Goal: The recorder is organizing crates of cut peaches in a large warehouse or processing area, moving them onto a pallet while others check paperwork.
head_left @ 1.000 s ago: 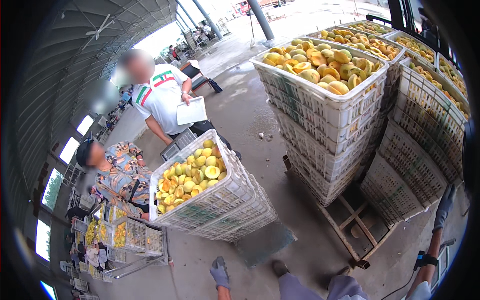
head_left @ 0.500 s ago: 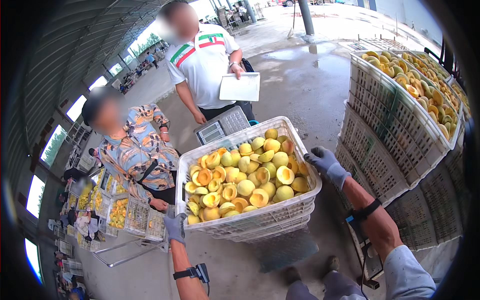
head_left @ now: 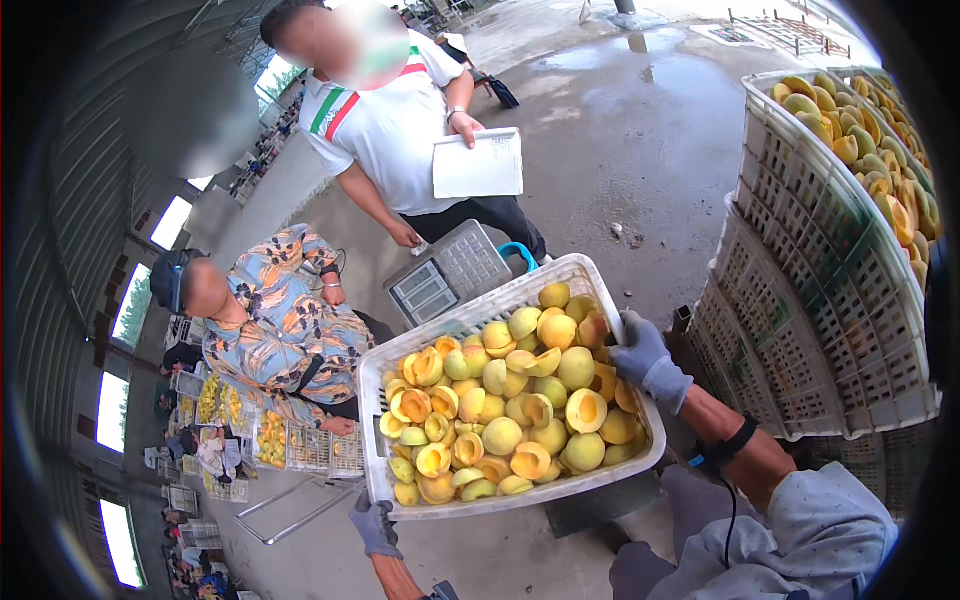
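Note:
In front of me is a white plastic crate [head_left: 510, 510] heaped with yellow peach halves [head_left: 502, 435], some with their hollow cut sides up. Wearing a grey glove, my right hand [head_left: 650, 362] is closed round the crate's right end. My left hand [head_left: 377, 527], gloved too, grips the near left corner; part of its fingers is hidden. Just past the crate's far rim, a scale's grey keypad and display unit [head_left: 452, 272] faces up. A dark platform [head_left: 604, 500] shows partly below the crate.
Tall stacks of white crates [head_left: 790, 300] with peach halves stand at right. A person in a white shirt [head_left: 390, 130] holds an open notebook [head_left: 478, 165] beyond the scale. Another in a patterned jacket [head_left: 285, 320] stands at left, near a metal trolley handle [head_left: 300, 515] and more crates.
My right hand has closed onto the crate's end from looser contact. The crate looks nearer and the crates below it no longer show. My view has shifted and tilted.

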